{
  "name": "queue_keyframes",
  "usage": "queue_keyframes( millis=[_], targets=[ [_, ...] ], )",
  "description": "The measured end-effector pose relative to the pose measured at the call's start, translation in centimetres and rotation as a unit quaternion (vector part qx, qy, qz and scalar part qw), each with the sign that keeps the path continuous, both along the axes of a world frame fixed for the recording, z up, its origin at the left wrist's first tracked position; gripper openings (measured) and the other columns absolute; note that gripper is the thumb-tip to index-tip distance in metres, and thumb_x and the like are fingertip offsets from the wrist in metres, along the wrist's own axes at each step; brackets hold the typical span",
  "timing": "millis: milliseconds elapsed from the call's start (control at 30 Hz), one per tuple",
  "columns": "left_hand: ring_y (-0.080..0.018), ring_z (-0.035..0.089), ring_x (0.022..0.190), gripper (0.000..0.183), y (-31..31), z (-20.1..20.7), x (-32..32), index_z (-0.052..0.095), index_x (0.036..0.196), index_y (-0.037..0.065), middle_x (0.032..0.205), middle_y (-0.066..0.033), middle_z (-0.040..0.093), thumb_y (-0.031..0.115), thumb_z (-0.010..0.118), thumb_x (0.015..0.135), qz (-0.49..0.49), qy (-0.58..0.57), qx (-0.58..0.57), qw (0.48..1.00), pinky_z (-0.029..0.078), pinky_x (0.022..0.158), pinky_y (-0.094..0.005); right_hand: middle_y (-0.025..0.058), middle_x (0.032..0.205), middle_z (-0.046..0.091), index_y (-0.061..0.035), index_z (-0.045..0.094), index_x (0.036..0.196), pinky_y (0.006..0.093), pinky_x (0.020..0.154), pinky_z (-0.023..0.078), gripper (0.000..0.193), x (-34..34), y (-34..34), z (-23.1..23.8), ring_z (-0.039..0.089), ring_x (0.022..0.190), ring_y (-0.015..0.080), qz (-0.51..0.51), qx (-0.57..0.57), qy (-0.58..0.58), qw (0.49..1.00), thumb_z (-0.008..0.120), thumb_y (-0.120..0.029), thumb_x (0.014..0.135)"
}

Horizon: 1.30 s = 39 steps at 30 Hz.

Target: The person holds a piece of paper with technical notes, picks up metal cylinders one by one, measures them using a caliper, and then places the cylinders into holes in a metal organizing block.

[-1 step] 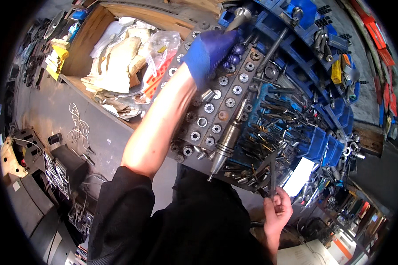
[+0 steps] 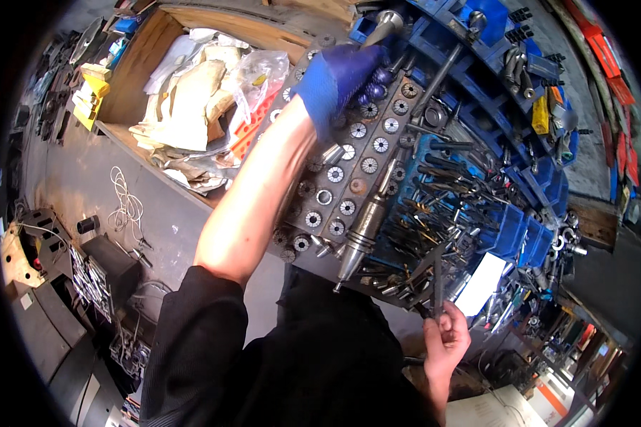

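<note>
My left hand (image 2: 340, 78), in a blue-purple glove, reaches over the far end of a rack (image 2: 345, 186) filled with round slotted collets (image 2: 335, 174). Its fingers are curled and closed; what they hold is hidden under the glove. Just beyond the fingers sticks up a shiny tapered metal tool (image 2: 386, 27). At the lower right my bare right hand (image 2: 447, 338) pinches the near end of a dark flat metal bar (image 2: 439, 279) between thumb and fingers. A long steel tool holder (image 2: 362, 231) with a tapered shank lies on the rack's right side.
A heap of drills and cutters (image 2: 434, 206) fills a blue tray right of the rack. Blue bins (image 2: 509, 235) and a blue tool rack (image 2: 470, 85) curve along the far right. To the left stands a wooden box (image 2: 146, 57) of papers and plastic bags. A white card (image 2: 481, 285) lies near my right hand.
</note>
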<state>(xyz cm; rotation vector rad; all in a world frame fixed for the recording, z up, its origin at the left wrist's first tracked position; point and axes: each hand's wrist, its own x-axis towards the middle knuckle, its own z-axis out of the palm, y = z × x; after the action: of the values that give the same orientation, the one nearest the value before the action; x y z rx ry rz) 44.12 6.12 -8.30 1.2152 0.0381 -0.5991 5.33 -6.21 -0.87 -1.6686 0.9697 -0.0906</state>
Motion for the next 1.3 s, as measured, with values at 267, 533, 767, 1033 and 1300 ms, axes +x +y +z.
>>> queue_keyframes(
  millis=[267,533,767,1033,1300],
  targets=[
    [-0.0085,0.054,0.058,0.02,-1.8,-1.1,4.1,0.064,0.09,0.003,0.073,-0.0012,0.061,0.022,0.06,0.097,0.005,-0.015,-0.013,1.0,0.042,0.051,-0.0213,0.0042,0.089,0.066,0.0076,0.053,0.125,0.0175,0.065,0.041,0.043,0.0,-0.1,-0.2,0.055,0.075,0.0046,-0.007,0.01,-0.003,1.0,0.059,0.017,0.083],
    [-0.0127,0.059,0.065,0.037,-4.8,-4.4,6.1,0.067,0.102,-0.002,0.078,-0.0065,0.066,0.032,0.069,0.089,0.056,-0.12,0.13,0.983,0.045,0.055,-0.0276,0.0007,0.079,0.061,0.0069,0.053,0.124,0.0171,0.059,0.036,0.043,0.7,-0.2,0.0,0.05,0.067,0.0026,-0.007,0.009,0.01,1.0,0.061,0.015,0.082],
    [-0.0165,0.063,0.065,0.039,-6.9,-6.1,9.2,0.069,0.101,-0.002,0.08,-0.0088,0.069,0.035,0.071,0.089,0.107,0.004,0.083,0.991,0.05,0.057,-0.0299,0.0011,0.077,0.06,0.0073,0.053,0.124,0.0175,0.058,0.037,0.043,0.9,-0.8,-0.1,0.05,0.066,0.0029,0.005,0.002,0.011,1.0,0.062,0.015,0.083],
    [-0.0267,0.069,0.085,0.047,-8.3,-6.6,0.4,0.065,0.116,0.0,0.099,-0.0144,0.073,0.034,0.072,0.084,0.083,-0.1,0.137,0.982,0.055,0.078,-0.0377,0.0009,0.084,0.062,0.0072,0.053,0.125,0.0172,0.063,0.039,0.043,0.1,-0.9,-0.4,0.051,0.072,0.0031,-0.031,0.013,0.004,0.999,0.061,0.015,0.084],
    [-0.0383,0.067,0.1,0.038,-13.1,-7.7,0.3,0.069,0.105,0.004,0.106,-0.0232,0.069,0.034,0.069,0.082,-0.097,-0.334,0.477,0.807,0.053,0.089,-0.0445,0.0003,0.082,0.06,0.0075,0.053,0.125,0.0169,0.062,0.037,0.043,-0.4,-0.8,0.0,0.05,0.07,0.0028,-0.036,0.006,-0.007,0.999,0.062,0.014,0.084]
  ],
)
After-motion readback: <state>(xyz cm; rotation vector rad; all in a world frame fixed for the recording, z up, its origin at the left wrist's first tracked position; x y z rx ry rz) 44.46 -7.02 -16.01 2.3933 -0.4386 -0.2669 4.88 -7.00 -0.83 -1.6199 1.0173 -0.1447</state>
